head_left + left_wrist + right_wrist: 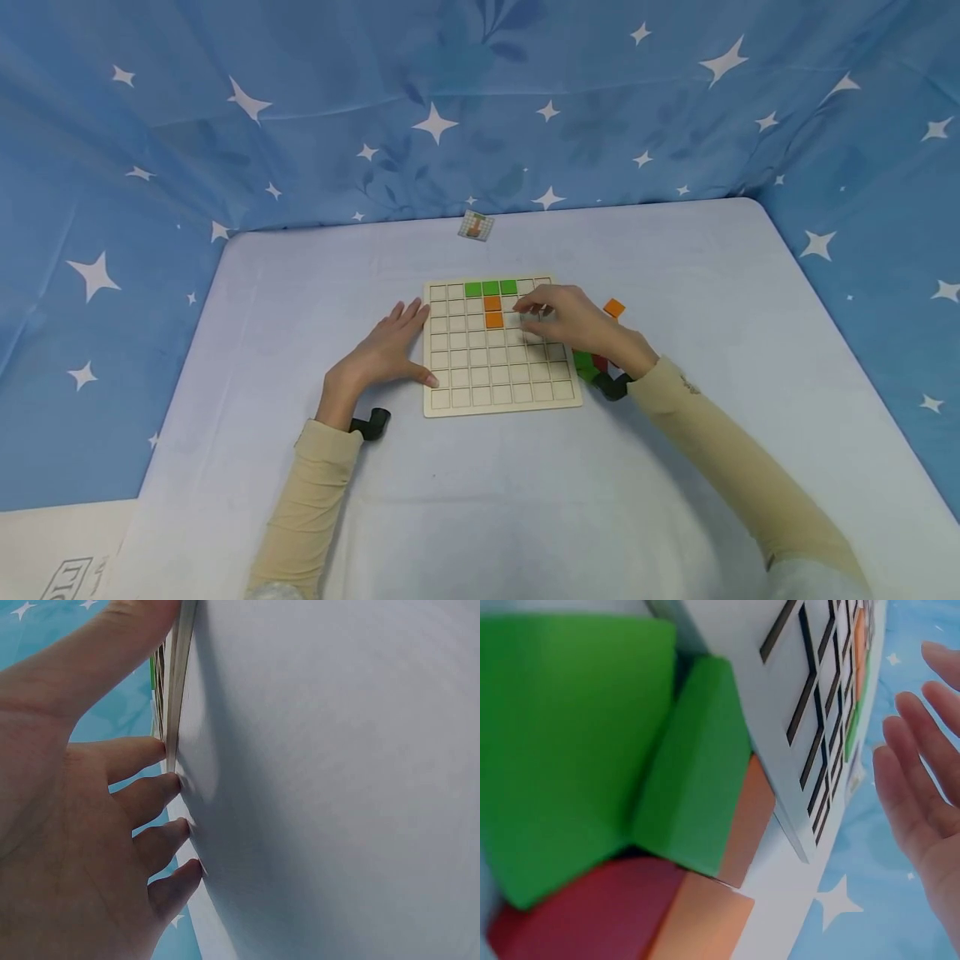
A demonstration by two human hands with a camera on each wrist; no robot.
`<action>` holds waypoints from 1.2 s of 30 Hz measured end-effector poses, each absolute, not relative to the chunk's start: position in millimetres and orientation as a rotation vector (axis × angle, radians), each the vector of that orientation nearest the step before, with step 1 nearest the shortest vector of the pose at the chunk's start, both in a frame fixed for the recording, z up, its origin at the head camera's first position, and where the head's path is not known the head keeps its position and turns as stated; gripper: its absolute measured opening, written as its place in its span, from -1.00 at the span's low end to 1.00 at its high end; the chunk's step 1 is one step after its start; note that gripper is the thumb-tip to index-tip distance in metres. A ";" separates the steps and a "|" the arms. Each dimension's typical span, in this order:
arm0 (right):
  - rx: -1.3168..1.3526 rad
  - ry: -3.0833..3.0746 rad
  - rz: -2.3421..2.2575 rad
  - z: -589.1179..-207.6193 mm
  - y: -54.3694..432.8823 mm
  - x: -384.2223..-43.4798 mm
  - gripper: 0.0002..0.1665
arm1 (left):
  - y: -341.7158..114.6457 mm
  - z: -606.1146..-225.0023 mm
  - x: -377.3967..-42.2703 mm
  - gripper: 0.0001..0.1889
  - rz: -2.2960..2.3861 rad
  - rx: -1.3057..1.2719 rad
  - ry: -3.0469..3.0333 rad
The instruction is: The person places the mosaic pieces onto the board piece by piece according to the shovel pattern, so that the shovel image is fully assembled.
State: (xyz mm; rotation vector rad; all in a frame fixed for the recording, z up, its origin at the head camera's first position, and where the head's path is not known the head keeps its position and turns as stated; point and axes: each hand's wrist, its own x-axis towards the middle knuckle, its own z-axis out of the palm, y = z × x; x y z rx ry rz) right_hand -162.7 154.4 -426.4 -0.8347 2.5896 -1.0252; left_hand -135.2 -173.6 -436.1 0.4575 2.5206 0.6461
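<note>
A pale wooden grid board [478,362] lies flat on the white-covered table. Three green tiles [491,288] sit side by side in its far row, with two orange tiles [492,312] in a column below the middle one. My left hand [382,346] spreads along the board's left edge, thumb on the near part and fingertips by the side. Above the right half of the grid hovers my right hand [573,318], its fingers loosely bent with nothing visible between them. In the right wrist view the fingers [911,761] are relaxed and apart from the tiles.
Loose green tiles [584,364] and a red tile [592,907] lie against the board's right side, partly under my right wrist. A single orange tile [614,308] lies farther back. Beyond the board is a small patterned card [476,225]. A blue starry curtain [480,108] hangs behind the table.
</note>
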 end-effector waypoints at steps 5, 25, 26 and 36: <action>-0.834 2.619 -1.052 -428.5 163.6 -154.6 -0.63 | -171.6 -438.1 -136.0 0.32 0.659 0.465 2.516; -0.871 2.844 -1.062 -418.5 193.3 -141.1 -0.68 | -166.2 -441.0 -134.0 0.34 0.636 0.454 2.518; -0.870 2.851 -1.059 -418.2 193.6 -141.1 -0.68 | -167.0 -440.6 -133.9 0.34 0.634 0.450 2.517; -0.725 2.873 -1.023 -416.9 200.1 -144.3 -0.67 | -174.0 -440.1 -135.9 0.34 0.620 0.446 2.532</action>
